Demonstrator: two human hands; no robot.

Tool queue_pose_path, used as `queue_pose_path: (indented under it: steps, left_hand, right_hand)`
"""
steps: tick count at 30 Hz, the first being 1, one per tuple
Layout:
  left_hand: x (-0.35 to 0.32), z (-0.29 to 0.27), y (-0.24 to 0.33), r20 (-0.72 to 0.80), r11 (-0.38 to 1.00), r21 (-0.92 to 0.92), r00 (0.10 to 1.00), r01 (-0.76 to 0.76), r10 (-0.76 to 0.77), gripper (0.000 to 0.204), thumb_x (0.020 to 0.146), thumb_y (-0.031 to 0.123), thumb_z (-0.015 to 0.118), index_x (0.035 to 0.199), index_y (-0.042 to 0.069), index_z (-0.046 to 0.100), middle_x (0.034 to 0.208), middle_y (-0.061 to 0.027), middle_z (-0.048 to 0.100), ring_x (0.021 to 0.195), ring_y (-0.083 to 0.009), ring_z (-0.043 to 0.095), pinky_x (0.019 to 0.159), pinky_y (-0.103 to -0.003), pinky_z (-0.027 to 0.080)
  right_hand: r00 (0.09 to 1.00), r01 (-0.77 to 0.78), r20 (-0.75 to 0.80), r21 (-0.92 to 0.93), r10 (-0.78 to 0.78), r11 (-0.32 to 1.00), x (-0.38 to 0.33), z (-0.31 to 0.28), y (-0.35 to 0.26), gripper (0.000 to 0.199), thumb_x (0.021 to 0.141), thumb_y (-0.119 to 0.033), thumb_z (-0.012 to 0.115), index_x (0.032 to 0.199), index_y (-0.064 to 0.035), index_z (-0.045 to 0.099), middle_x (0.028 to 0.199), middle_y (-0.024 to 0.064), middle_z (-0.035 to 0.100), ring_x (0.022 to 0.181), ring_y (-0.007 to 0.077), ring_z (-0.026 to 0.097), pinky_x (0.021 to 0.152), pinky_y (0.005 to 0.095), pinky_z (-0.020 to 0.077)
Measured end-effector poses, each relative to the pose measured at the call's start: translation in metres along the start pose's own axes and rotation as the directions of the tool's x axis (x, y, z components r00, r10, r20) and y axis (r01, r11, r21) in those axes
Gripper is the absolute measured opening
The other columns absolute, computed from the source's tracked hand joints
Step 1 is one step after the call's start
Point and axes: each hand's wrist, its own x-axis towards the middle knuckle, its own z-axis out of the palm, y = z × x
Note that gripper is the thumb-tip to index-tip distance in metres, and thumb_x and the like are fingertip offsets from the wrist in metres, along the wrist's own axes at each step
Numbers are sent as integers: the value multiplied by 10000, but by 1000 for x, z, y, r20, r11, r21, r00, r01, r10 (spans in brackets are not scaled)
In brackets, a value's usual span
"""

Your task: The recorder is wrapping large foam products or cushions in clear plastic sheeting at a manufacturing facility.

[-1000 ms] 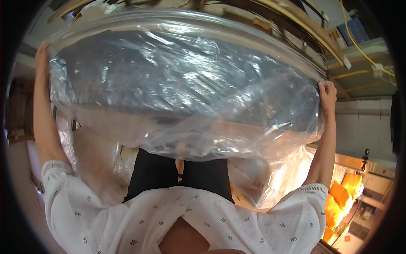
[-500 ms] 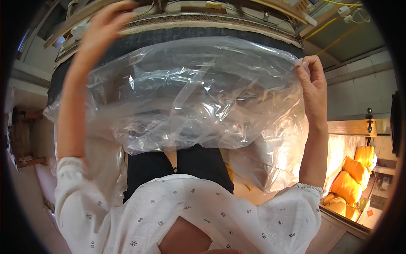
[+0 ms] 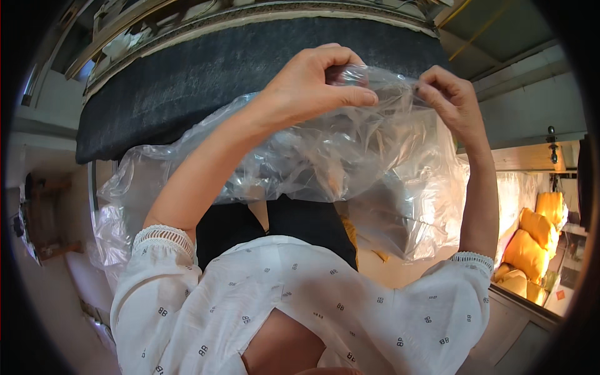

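A large clear plastic sheet (image 3: 300,156), crumpled and shiny, hangs over the near edge of a table and down in front of my legs. My right hand (image 3: 453,103) pinches its upper edge between thumb and fingers at the right. Close beside it, my left hand (image 3: 315,81) is curled round the same edge, thumb on the near side and the fingers partly behind the film. A short stretch of film spans the gap between the two hands. Whether the sheet is a single layer or a bag, I cannot tell.
The table has a dark cloth cover (image 3: 206,81), with a pale rail (image 3: 262,22) along its far side. Yellow-orange bundles (image 3: 531,240) are stacked at the lower right, near a wooden beam (image 3: 531,156).
My left hand has come from the far left to beside my right hand and onto the sheet's edge. The sheet has bunched toward the right, baring more dark cloth.
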Motion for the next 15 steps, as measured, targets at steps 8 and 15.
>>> queue_pose_path:
  steps: [8,15]
  left_hand:
    - [-21,-12,-5,-157,990,-85,983,-109,95,131,842,199,636,856,70,645,808,46,558,739,-33,474,653,-194,390]
    - [-42,-19,20,-181,990,-78,978,-115,99,130,830,160,645,920,68,625,822,40,538,718,-35,484,646,-160,386]
  right_hand:
    - [993,84,-99,291,-58,953,7,10,-36,159,823,-160,655,779,-59,540,677,-76,426,620,10,371,563,157,292]
    - [938,269,-187,-143,-293,953,6,13,-72,132,778,-131,679,812,-70,566,679,-38,478,617,77,423,598,197,344]
